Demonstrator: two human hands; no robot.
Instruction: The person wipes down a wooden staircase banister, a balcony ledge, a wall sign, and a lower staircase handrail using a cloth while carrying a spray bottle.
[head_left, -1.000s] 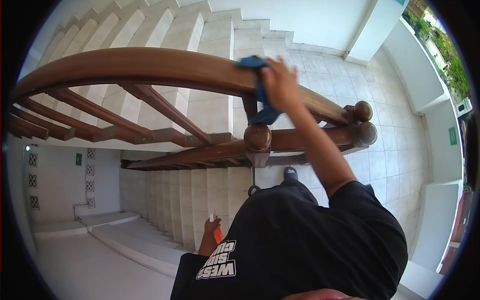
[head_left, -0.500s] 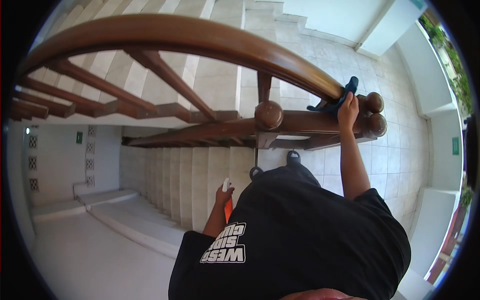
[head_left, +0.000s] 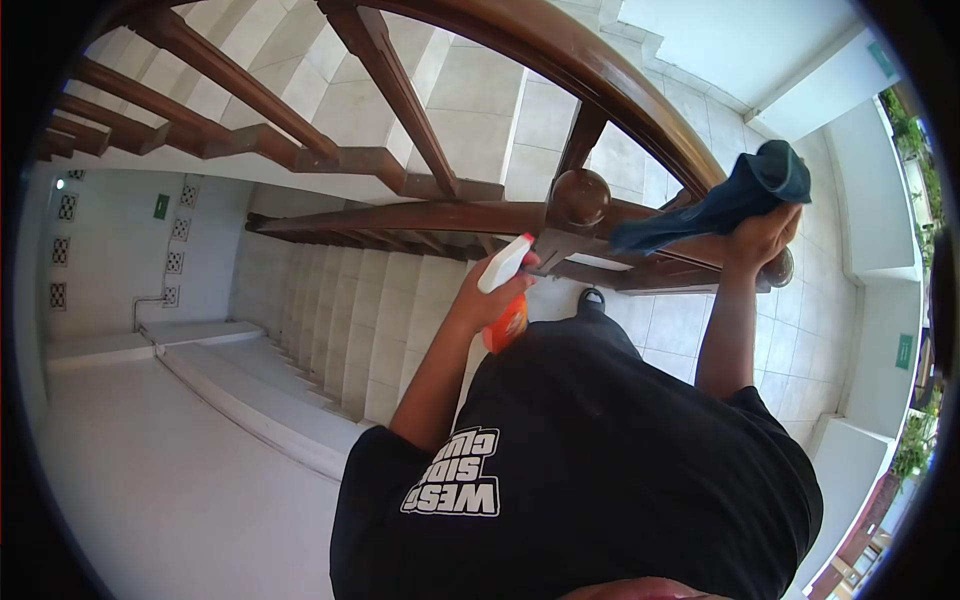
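Spray bottle (head_left: 507,325): gripped in our left hand (head_left: 482,294), left of the newel ball (head_left: 581,197), long axis slanting, head end toward it. Blue cloth (head_left: 735,202): bunched in our right hand (head_left: 763,240), right of the newel ball, loose end toward it. Our left hand appears nearer.

An orange spray bottle (head_left: 507,322) with a white trigger head tilts in the left hand (head_left: 474,298); a crumpled blue cloth (head_left: 735,195) trails from the right hand (head_left: 765,240), possibly touching the wooden railing (head_left: 640,90).
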